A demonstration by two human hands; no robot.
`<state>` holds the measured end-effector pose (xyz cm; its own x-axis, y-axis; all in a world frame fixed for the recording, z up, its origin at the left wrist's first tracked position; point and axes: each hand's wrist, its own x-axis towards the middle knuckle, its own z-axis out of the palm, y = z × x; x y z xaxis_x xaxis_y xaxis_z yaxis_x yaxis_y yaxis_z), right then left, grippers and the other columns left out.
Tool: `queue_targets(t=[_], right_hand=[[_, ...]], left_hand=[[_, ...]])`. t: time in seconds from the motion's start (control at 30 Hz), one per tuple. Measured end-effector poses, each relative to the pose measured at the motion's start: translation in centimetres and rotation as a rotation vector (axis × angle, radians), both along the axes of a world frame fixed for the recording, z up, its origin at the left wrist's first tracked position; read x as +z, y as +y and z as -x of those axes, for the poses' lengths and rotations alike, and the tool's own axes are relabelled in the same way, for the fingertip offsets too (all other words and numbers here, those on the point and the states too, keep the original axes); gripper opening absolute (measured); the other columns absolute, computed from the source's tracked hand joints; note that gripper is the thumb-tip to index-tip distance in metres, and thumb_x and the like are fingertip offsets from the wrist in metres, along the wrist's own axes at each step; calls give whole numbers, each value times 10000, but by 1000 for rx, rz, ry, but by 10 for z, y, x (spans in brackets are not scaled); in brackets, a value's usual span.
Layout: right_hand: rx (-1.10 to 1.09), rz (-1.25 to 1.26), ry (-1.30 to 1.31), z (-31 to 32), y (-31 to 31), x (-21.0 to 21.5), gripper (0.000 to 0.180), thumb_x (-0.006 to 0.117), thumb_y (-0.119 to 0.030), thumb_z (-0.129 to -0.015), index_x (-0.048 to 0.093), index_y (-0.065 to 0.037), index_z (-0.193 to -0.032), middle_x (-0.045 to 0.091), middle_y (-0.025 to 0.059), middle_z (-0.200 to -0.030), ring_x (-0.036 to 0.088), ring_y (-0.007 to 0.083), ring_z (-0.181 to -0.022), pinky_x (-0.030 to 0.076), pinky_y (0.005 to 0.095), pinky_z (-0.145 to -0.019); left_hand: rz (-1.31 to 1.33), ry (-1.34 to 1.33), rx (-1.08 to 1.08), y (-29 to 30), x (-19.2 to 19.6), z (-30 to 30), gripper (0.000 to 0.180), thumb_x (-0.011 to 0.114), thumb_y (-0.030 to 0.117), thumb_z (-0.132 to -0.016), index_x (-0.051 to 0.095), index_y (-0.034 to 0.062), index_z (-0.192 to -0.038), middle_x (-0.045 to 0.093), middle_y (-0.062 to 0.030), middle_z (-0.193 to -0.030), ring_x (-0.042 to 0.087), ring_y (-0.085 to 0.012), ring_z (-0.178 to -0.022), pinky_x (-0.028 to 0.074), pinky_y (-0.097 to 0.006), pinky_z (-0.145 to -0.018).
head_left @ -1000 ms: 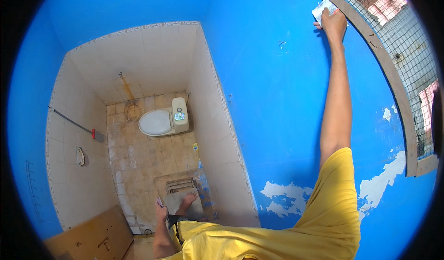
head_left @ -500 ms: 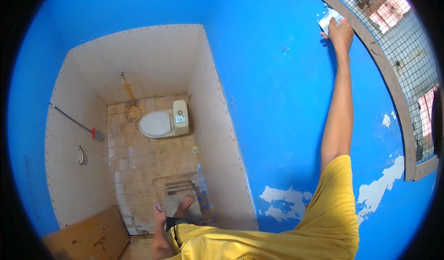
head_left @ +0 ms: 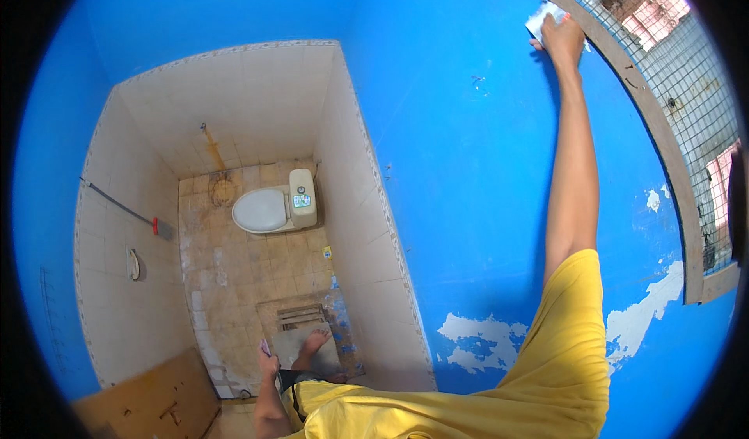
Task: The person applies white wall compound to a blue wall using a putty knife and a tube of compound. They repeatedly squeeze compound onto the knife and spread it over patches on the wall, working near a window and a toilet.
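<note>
My right arm reaches far up along the blue wall (head_left: pixel 484 205). At its end my right hand (head_left: pixel 563 39) is closed around a scraper with a flat, pale blade (head_left: pixel 540 21) and a bit of orange-red at the grip. The blade lies against the paint, just left of the wooden window frame (head_left: pixel 663 138). Down low, my left hand (head_left: pixel 269 363) is closed on a small, thin, pinkish-purple object (head_left: pixel 265 348) whose kind I cannot make out. Bare white patches (head_left: pixel 484 344) show where paint is gone lower on the wall.
Wire mesh (head_left: pixel 690 95) fills the window at right. Below is a tiled floor with a toilet (head_left: pixel 265 210). My bare foot (head_left: pixel 314 344) rests on a low step (head_left: pixel 290 345). A red-headed long-handled tool (head_left: pixel 125 201) leans left; a brown board (head_left: pixel 148 400) stands bottom left.
My right hand and the scraper have shifted slightly up and to the left along the wall. My left hand stays low with the same small object.
</note>
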<state>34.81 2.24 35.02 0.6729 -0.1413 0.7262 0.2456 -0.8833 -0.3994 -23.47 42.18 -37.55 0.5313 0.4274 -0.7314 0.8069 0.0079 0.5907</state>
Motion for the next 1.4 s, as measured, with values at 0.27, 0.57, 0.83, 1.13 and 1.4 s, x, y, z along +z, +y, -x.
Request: queue_targets(t=[0.27, 0.57, 0.83, 1.13, 1.4], right_hand=[[-18, -9, 26, 10, 12, -9, 301, 521, -187, -858, 598, 102, -893, 669, 212, -727, 689, 276, -564, 543, 341, -540], [7, 29, 5, 8, 8, -11, 306, 477, -169, -865, 616, 88, -776, 651, 176, -626, 685, 259, -548, 533, 347, -495], [-49, 98, 8, 19, 3, -4, 314, 478, -153, -877, 606, 98, -738, 645, 176, -618, 686, 252, -544, 541, 308, -506], [-45, 26, 11, 17, -1, -7, 313, 493, -168, -874, 592, 119, -800, 652, 195, -677, 690, 259, -559, 543, 318, -495], [22, 55, -11, -2, 9, -12, 284, 476, -141, -857, 602, 112, -830, 656, 204, -680, 692, 262, -565, 539, 337, -508]], left_hand=[[73, 64, 115, 0, -7, 6, 634, 461, 9, -707, 378, 14, -1335, 508, -225, -1281, 493, -340, -1214, 379, -373, -1009], [-50, -96, 8, -13, 2, 18, 641, 482, 20, -707, 364, 10, -1337, 484, -230, -1291, 493, -320, -1194, 404, -372, -979], [59, 38, 48, -10, -22, 0, 693, 489, 43, -706, 347, 26, -1384, 552, -218, -1209, 542, -327, -1137, 428, -381, -952], [-30, -177, -3, -11, -58, 5, 726, 473, 19, -698, 305, 76, -1402, 565, -221, -1100, 582, -311, -879, 466, -387, -758], [43, -30, -30, -9, -43, 4, 772, 435, -30, -717, 242, 148, -1443, 516, -179, -1160, 573, -237, -673, 475, -344, -485]])
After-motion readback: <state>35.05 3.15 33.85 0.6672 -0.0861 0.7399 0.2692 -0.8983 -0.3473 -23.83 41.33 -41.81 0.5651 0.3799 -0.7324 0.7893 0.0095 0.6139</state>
